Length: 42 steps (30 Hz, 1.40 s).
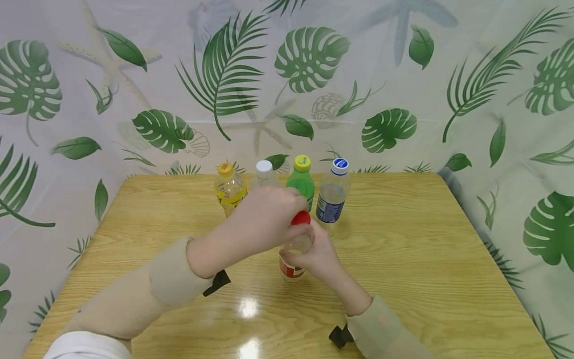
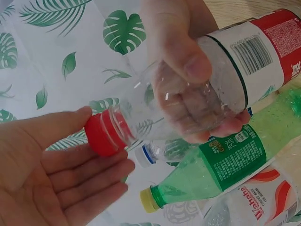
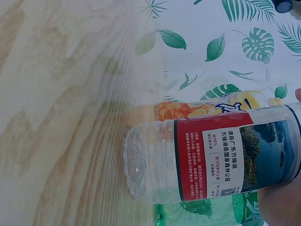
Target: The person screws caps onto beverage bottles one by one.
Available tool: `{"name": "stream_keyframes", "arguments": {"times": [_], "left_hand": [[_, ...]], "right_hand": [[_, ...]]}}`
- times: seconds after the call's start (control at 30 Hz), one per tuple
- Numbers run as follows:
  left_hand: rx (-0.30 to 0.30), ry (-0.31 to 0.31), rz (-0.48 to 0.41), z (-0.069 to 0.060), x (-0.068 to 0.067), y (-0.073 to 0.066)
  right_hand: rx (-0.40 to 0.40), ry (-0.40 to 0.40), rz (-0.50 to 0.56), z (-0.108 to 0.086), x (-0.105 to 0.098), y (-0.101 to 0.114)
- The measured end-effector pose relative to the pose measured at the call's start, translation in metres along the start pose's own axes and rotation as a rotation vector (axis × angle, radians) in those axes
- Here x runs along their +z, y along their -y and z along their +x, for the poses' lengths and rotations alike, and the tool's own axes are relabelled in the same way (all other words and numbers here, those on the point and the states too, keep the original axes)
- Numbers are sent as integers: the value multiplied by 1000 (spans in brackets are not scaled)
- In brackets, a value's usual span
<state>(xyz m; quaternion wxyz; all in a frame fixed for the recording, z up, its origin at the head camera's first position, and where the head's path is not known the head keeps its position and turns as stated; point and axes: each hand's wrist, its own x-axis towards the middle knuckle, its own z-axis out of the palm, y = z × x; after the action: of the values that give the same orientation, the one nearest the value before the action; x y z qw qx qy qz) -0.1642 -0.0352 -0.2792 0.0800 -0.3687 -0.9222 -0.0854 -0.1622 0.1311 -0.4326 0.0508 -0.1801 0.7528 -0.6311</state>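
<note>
A clear plastic bottle (image 1: 292,270) with a red and white label is held tilted over the table by my right hand (image 1: 322,257). The right thumb and fingers wrap its upper body, as the left wrist view shows. Its red cap (image 2: 107,133) sits at the mouth of the bottle. My left hand (image 1: 264,217) reaches across from the left and pinches this cap between thumb and fingers. In the right wrist view, the bottle's ribbed clear base and printed label (image 3: 235,157) show, with only part of the right hand at the edge.
Behind the hands stand a yellow-labelled bottle (image 1: 229,192), a white-capped bottle (image 1: 264,172), a green bottle (image 1: 301,183) with a yellow cap, and a blue-labelled bottle (image 1: 331,202). The wooden table (image 1: 426,259) meets a leaf-patterned sheet (image 1: 323,114) at its back edge.
</note>
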Motion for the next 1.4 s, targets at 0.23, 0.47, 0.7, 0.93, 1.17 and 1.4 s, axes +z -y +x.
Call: {"name": "stream_keyframes", "arguments": {"times": [0.23,0.47,0.7,0.93,1.17,1.4], "left_hand": [[103,126,-224,6,-5,17],[186,179,-334,9,-7,30],[39,43,-242,3,0,16],[-94,-71,-87,0,13,3],[-72,-76,-221,0,20,8],[48,-20,-407,3,16,22]], "right_hand": [[10,-4,8,-1,0,0],[12,-7,-1,-1,1,1],[2,-3,-11,0,1,0],[-17,3,-3,0,0,2],[-4,-14,-45,-1,0,1],[-14,2,-3,-1,2,-1]]}}
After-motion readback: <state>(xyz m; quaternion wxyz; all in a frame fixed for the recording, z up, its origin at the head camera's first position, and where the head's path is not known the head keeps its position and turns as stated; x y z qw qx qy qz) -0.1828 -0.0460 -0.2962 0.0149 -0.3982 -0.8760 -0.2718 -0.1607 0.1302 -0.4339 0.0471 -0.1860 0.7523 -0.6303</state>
